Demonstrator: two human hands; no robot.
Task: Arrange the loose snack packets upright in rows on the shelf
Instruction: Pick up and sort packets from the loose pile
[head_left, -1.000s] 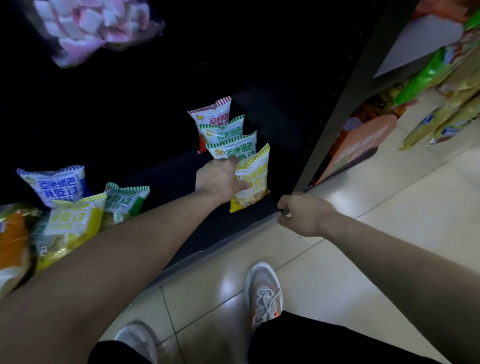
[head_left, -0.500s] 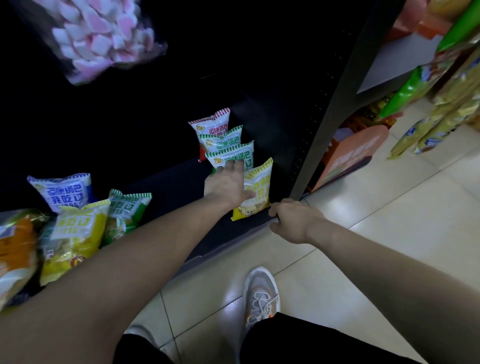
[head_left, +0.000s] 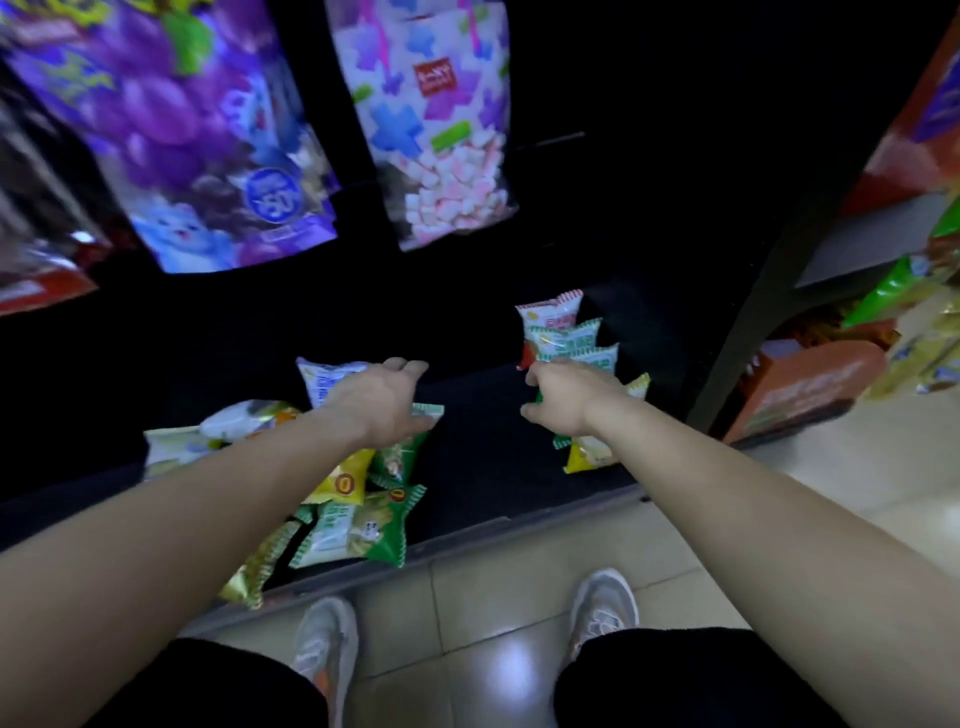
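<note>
Head view: both hands are stretched over the dark bottom shelf (head_left: 483, 457). The left hand (head_left: 382, 402) is spread open, fingers loose, laid over a heap of loose packets (head_left: 358, 514) lying flat toward the shelf's left front edge, a blue-and-white packet (head_left: 324, 379) just behind it. The right hand (head_left: 569, 400) is held over an upright row of packets (head_left: 566, 332) near the shelf's right end; whether anything is gripped cannot be told. Bags of sweets (head_left: 447, 171) are hung above.
</note>
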